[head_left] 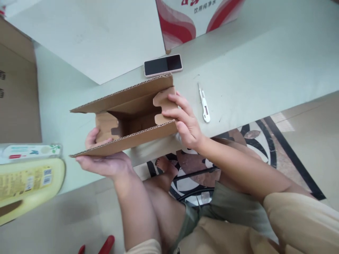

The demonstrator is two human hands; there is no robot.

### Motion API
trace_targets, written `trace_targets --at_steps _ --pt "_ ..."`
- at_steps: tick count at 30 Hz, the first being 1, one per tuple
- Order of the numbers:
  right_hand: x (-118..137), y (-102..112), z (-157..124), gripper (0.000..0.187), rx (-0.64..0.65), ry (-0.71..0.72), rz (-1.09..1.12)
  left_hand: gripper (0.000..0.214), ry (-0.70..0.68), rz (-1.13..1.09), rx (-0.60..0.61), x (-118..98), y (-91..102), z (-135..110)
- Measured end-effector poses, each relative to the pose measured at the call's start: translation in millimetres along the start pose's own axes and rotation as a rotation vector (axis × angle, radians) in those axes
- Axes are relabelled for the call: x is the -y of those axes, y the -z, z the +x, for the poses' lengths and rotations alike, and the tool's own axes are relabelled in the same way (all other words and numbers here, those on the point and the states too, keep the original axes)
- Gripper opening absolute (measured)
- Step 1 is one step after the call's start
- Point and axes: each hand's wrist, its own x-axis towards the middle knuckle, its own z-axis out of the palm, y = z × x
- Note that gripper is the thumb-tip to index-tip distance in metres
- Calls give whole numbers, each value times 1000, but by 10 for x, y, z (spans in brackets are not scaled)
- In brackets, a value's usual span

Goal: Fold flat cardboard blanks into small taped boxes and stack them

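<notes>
A brown cardboard box is held between my two hands at the table's front edge, its opening facing up toward me. Its two long flaps stand apart, and the small notched end flaps show inside them. My left hand grips the left end, palm under the near long flap and fingertips around the left end flap. At the right end, my right hand has its fingers on the right end flap and its thumb by the near flap's corner. The visible inside of the box is shadowed, and its bottom is hard to make out.
Behind the box lies a phone; a white utility knife is to the right. A large white box and a red-and-white carton stand behind. A yellow bottle and a toothbrush-like package lie left.
</notes>
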Motion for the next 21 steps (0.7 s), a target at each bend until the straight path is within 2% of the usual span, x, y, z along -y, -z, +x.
trace_targets --at_steps 3,7,10,14,21 --pt "-8 35 5 45 -13 41 -19 56 -91 11 -35 58 -8 -54" --pt "-58 33 31 42 -52 142 75 47 -272 -248 -186 151 -37 -35" --pt "-101 2 48 39 -81 153 80 39 -345 -327 -217 201 -56 -7" --pt "-92 -41 45 33 -121 80 59 32 -323 -323 -192 226 -35 15" --pt "-106 -42 10 51 -119 -38 75 36 -249 -306 -200 252 6 29"
